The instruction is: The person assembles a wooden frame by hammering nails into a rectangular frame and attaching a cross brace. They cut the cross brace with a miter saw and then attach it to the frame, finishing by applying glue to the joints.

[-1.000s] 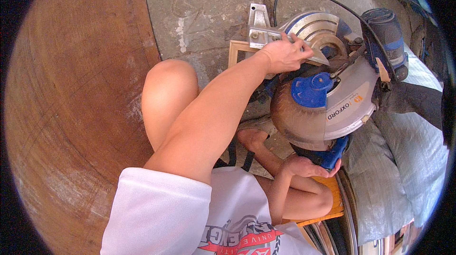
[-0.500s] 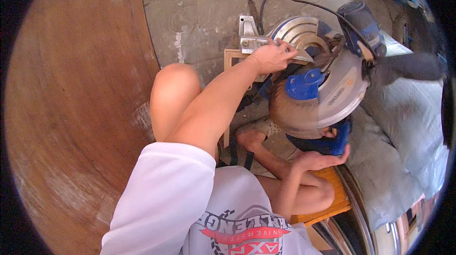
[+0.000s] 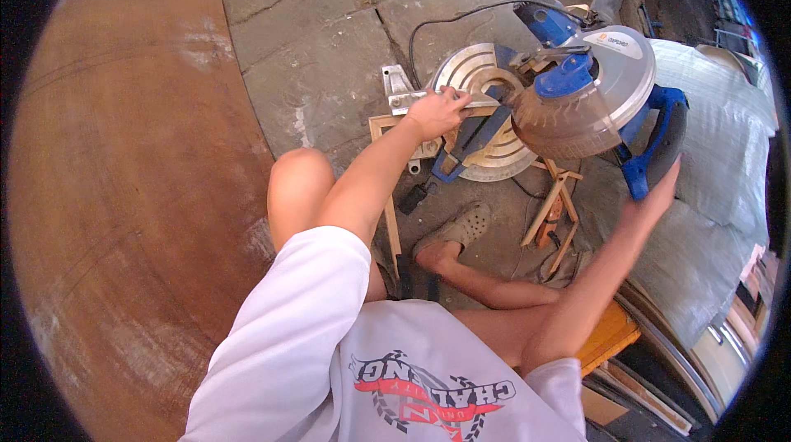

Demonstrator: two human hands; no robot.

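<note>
A miter saw with a blue and grey head stands on the floor ahead of me, its round slotted base below. My right hand is closed on the saw's D-shaped handle, arm stretched out. At the metal fence, my left hand curls its fingers over the fence edge and a thin wooden frame. The palm hides part of the frame. A clear guard covers the blade, which hangs above and right of my left hand.
A large brown board fills the left. Wood offcuts lie under the saw head, near my clog. A black cord loops behind the base. Silvery sheeting covers something at the right. I sit by an orange stool.
The saw head has swung up and away with my right hand on its handle, uncovering the round base and offcuts. My left hand has stayed at the fence. The view has shifted.
</note>
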